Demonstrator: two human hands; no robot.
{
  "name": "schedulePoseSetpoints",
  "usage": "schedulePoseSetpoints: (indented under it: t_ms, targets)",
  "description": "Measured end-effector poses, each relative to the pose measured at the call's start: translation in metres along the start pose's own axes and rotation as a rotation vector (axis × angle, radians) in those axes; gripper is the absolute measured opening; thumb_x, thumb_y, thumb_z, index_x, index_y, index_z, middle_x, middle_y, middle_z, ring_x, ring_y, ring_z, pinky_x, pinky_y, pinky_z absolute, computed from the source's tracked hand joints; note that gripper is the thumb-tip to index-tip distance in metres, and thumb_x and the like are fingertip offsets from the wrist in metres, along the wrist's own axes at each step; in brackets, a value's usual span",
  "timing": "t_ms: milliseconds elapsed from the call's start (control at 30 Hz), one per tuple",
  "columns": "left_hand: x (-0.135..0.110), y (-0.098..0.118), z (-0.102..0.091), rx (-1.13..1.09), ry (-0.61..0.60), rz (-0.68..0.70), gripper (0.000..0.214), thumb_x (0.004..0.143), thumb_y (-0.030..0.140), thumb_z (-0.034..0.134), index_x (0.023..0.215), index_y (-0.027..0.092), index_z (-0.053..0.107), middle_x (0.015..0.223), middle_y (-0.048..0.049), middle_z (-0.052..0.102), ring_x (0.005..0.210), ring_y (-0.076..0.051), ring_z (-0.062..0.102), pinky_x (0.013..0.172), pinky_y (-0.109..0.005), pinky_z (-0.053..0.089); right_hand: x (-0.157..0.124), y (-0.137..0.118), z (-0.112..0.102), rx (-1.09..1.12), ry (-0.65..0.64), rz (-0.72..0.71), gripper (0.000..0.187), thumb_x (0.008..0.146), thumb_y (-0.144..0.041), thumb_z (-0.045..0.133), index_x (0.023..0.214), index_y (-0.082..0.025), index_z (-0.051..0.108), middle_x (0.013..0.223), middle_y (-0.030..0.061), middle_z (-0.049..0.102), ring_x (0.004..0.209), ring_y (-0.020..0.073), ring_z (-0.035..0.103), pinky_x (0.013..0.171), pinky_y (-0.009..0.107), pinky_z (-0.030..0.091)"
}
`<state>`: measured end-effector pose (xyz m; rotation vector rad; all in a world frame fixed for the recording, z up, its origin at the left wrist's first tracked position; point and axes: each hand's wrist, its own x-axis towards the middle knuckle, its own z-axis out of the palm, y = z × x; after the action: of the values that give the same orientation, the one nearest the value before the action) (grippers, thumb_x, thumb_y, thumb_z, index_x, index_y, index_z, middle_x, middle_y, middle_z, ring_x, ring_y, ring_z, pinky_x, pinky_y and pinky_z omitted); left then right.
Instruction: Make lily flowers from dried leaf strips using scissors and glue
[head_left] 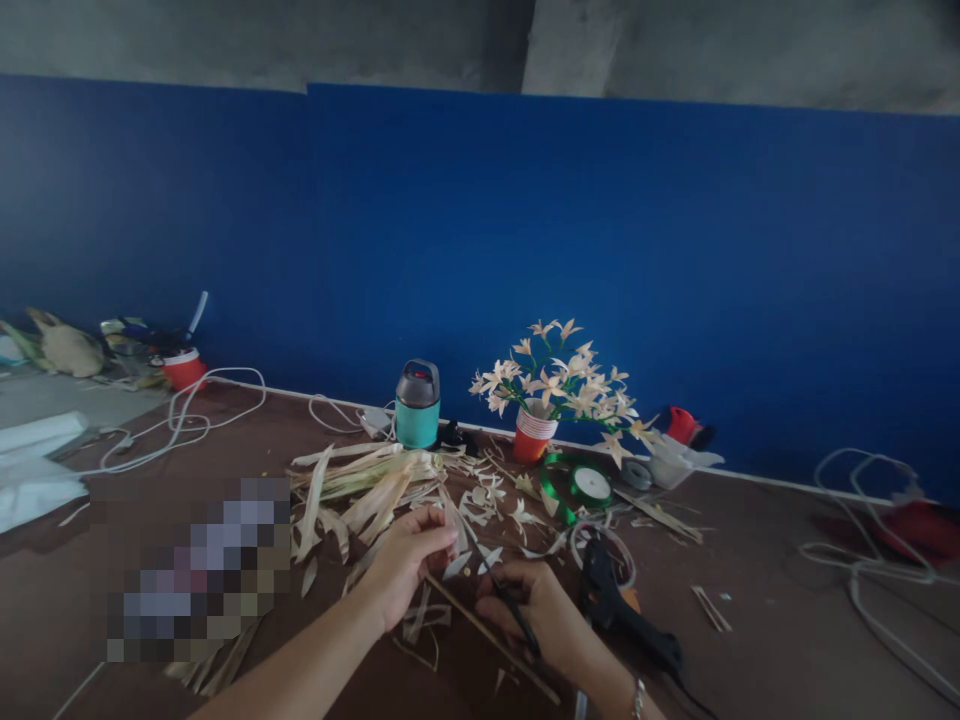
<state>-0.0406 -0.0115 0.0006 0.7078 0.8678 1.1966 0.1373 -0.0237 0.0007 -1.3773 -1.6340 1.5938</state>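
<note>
Scissors with dark handles (pixel 517 615) are in my right hand (pixel 534 605), whose fingers are closed around them. Their blades point up and to the left, toward my left hand (pixel 414 562). Thumb and fingers of that left hand pinch a pale strip of corn husk (pixel 450 515), close to the blade tips. Below both hands a thin stick (pixel 491 638) lies slantwise on the brown table (pixel 360 670). Cut white husk petals (pixel 489 558) are scattered just past my fingers. Whether the blades touch the strip, I cannot tell.
A black glue gun (pixel 626 610) lies right of my right hand. Beyond are dried husks (pixel 390 480), a teal flask (pixel 417 420), husk flowers (pixel 577 385) in a red cup (pixel 534 440) and green ribbon (pixel 556 490). White cables (pixel 180 425) loop at left. A blue partition (pixel 637 230) stands behind.
</note>
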Motion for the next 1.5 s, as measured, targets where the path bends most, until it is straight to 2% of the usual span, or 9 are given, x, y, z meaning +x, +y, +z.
schedulePoseSetpoints:
  t_ms: [167, 333, 867, 1067, 1267, 1500]
  targets:
    - [-0.0013, 0.0036, 0.001, 0.059, -0.031, 0.025, 0.017, 0.063, 0.02, 0.071, 0.062, 0.015, 0.054, 0.054, 0.0032, 0.055, 0.052, -0.008, 0.048, 0.052, -0.019, 0.037, 0.0018, 0.0021, -0.0019, -0.009, -0.015, -0.014, 0.021, 0.064, -0.032, 0.07, 0.068, -0.014, 0.06, 0.044, -0.008, 0.044, 0.036, 0.0039, 0.035, 0.032, 0.014, 0.027]
    - [-0.0019, 0.0058, 0.0012, 0.091, -0.001, 0.018, 0.017, 0.063, 0.02, 0.07, 0.062, 0.015, 0.055, 0.054, 0.0034, 0.055, 0.053, -0.008, 0.048, 0.053, -0.02, 0.037, 0.0011, 0.0015, -0.0031, -0.038, -0.017, -0.006, 0.016, 0.066, -0.029, 0.066, 0.068, -0.014, 0.06, 0.042, -0.0082, 0.044, 0.033, 0.0042, 0.035, 0.03, 0.014, 0.026]
    - [-0.0034, 0.0083, 0.0028, 0.115, 0.016, 0.01, 0.014, 0.061, 0.019, 0.067, 0.058, 0.016, 0.053, 0.052, 0.005, 0.05, 0.05, -0.008, 0.045, 0.051, -0.02, 0.036, 0.0024, 0.0033, -0.0041, -0.069, -0.013, -0.006, 0.025, 0.063, -0.036, 0.072, 0.067, -0.014, 0.06, 0.043, -0.0075, 0.046, 0.034, 0.0039, 0.036, 0.03, 0.013, 0.027]
    - [-0.0005, 0.0043, -0.0003, 0.074, 0.047, 0.006, 0.017, 0.063, 0.025, 0.069, 0.06, 0.016, 0.054, 0.055, 0.0041, 0.052, 0.054, -0.011, 0.053, 0.052, -0.021, 0.037, 0.0015, 0.0019, -0.0033, -0.061, -0.001, 0.028, 0.026, 0.063, -0.037, 0.072, 0.069, -0.015, 0.061, 0.042, -0.008, 0.046, 0.032, 0.0037, 0.036, 0.029, 0.013, 0.026]
    - [-0.0006, 0.0051, 0.0005, 0.13, 0.053, 0.071, 0.022, 0.063, 0.027, 0.071, 0.057, 0.016, 0.052, 0.05, 0.0057, 0.046, 0.046, -0.006, 0.04, 0.047, -0.02, 0.028, 0.0037, 0.0072, -0.0027, -0.044, -0.004, 0.038, 0.03, 0.062, -0.04, 0.073, 0.073, -0.014, 0.063, 0.045, -0.0066, 0.05, 0.034, 0.0058, 0.042, 0.03, 0.014, 0.029]
    - [-0.0018, 0.0059, 0.0025, 0.198, 0.042, 0.034, 0.023, 0.061, 0.027, 0.071, 0.055, 0.015, 0.053, 0.051, 0.005, 0.047, 0.045, -0.006, 0.035, 0.046, -0.02, 0.024, 0.0029, 0.0081, -0.0042, -0.02, -0.037, 0.004, 0.03, 0.065, -0.041, 0.07, 0.072, -0.014, 0.061, 0.044, -0.0068, 0.05, 0.034, 0.0058, 0.043, 0.031, 0.014, 0.03]
